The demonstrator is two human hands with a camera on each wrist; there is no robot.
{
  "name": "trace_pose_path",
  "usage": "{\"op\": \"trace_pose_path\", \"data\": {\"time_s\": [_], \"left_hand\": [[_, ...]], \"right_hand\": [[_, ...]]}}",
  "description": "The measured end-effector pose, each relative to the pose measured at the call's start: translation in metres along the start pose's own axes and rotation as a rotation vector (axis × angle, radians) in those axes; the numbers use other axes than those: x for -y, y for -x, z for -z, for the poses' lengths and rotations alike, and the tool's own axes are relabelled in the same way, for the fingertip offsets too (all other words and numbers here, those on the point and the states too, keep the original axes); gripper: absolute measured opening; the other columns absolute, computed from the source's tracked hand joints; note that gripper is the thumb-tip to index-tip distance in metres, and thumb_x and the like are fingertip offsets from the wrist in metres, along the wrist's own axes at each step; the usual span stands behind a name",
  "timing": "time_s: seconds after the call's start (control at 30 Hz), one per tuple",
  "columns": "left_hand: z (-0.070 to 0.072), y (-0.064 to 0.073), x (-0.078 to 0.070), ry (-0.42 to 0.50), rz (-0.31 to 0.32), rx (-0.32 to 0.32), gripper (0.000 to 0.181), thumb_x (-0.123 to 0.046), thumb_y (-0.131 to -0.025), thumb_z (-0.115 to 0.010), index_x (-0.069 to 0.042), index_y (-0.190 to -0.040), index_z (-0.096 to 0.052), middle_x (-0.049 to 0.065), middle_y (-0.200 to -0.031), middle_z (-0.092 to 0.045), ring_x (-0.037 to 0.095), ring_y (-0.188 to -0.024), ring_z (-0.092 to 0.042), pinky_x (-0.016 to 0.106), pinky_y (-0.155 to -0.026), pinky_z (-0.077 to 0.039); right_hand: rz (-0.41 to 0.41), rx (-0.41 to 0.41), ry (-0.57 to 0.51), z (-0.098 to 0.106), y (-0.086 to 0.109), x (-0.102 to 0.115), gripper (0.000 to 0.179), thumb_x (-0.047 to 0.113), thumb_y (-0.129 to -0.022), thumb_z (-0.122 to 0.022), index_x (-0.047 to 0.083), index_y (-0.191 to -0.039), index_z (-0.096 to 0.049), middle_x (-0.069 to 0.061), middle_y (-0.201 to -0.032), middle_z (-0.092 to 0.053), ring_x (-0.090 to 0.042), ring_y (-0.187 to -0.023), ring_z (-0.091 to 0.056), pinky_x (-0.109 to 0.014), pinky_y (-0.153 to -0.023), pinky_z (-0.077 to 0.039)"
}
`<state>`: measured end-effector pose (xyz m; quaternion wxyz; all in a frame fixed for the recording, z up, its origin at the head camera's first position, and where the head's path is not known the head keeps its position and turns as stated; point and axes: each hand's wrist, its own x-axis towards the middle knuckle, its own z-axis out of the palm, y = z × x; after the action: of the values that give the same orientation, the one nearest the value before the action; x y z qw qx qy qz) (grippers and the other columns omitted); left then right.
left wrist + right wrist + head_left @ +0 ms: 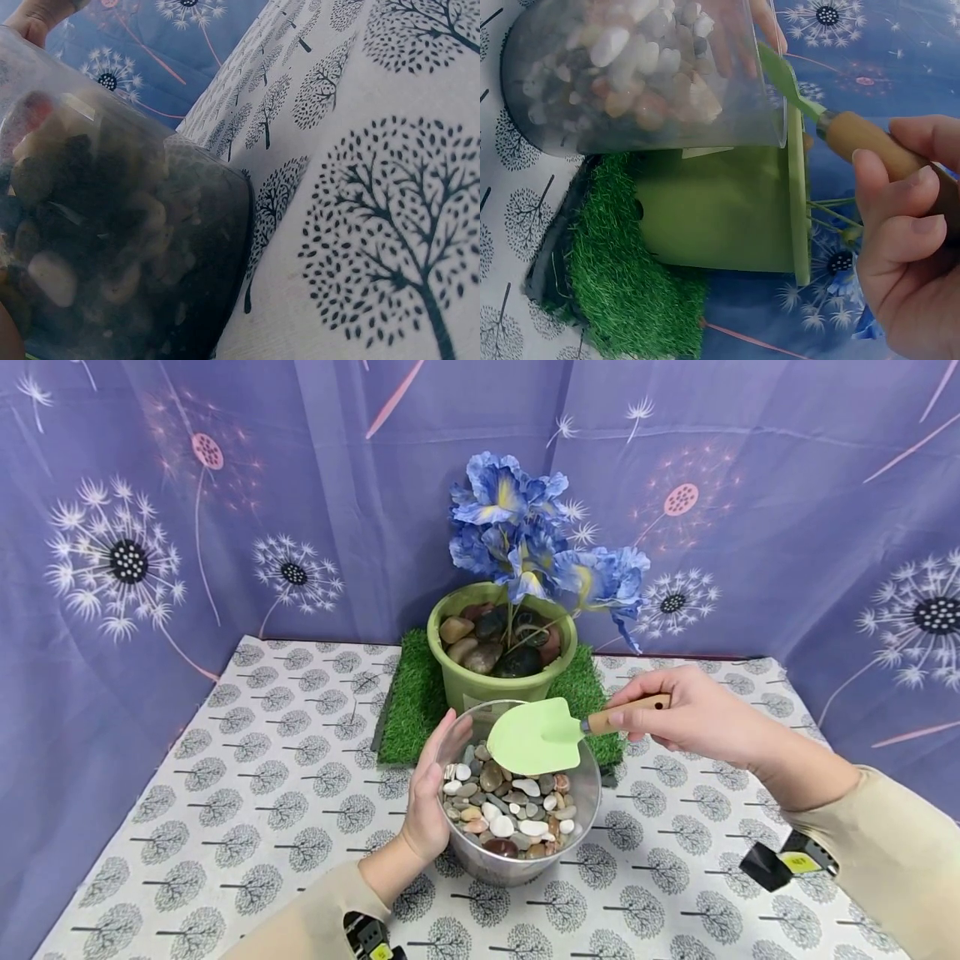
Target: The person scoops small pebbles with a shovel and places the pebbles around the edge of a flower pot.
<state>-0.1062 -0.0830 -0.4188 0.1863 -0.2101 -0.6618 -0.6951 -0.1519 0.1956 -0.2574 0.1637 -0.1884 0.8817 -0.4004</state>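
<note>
A clear plastic tub (592,814) of mixed pebbles (525,810) stands upright on the patterned cloth. My left hand (429,797) holds its left side, with fingers curved along the outer wall. In my right hand (686,714) is a small trowel (536,735), pinched by its wooden handle. Its light green blade hangs over the tub's far right part, and no pebbles show on the face turned to the head camera. From the side, in the right wrist view, the blade (784,82) overlaps the tub's rim. The left wrist view shows pebbles (52,277) through the cloudy wall.
Right behind the tub is a green flowerpot (495,689) holding large dark stones and blue artificial irises (517,510). It sits on a square of artificial grass (408,710). A purple dandelion-print curtain (337,485) hangs behind; the tree-print cloth (277,827) covers the table.
</note>
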Motion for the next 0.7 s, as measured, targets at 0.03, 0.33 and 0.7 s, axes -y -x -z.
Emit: {"op": "trace_pose_path", "data": {"time_s": [0.03, 0.33, 0.7], "left_hand": [[0.000, 0.000, 0.000, -0.003, -0.006, -0.002, 0.061, -0.033, -0.098, -0.017, 0.005, -0.145, -0.025, 0.032, -0.139, -0.042, 0.015, -0.130, -0.046, 0.023, -0.110, -0.033], [0.000, 0.000, 0.000, -0.003, -0.016, -0.006, 0.060, -0.031, -0.098, -0.018, 0.007, -0.145, -0.025, 0.029, -0.139, -0.043, 0.017, -0.130, -0.047, 0.024, -0.110, -0.034], [0.000, -0.001, 0.000, -0.009, -0.004, -0.006, 0.060, -0.032, -0.098, -0.018, 0.005, -0.145, -0.026, 0.032, -0.138, -0.042, 0.015, -0.130, -0.047, 0.024, -0.110, -0.035]], "right_hand": [[0.003, 0.001, 0.019, 0.000, 0.000, 0.001, 0.021, 0.031, -0.089, -0.064, 0.015, -0.103, -0.069, -0.006, -0.078, -0.069, -0.006, -0.042, -0.038, -0.028, -0.034, -0.035], [0.036, -0.022, 0.182, 0.002, 0.002, 0.013, 0.016, 0.033, -0.085, -0.068, 0.021, -0.094, -0.071, 0.003, -0.076, -0.070, -0.009, -0.051, -0.048, -0.028, -0.040, -0.038], [0.077, 0.104, 0.299, 0.010, 0.005, 0.035, 0.014, 0.031, -0.088, -0.064, 0.021, -0.096, -0.070, 0.012, -0.091, -0.073, -0.001, -0.042, -0.025, -0.025, -0.037, -0.031]]}}
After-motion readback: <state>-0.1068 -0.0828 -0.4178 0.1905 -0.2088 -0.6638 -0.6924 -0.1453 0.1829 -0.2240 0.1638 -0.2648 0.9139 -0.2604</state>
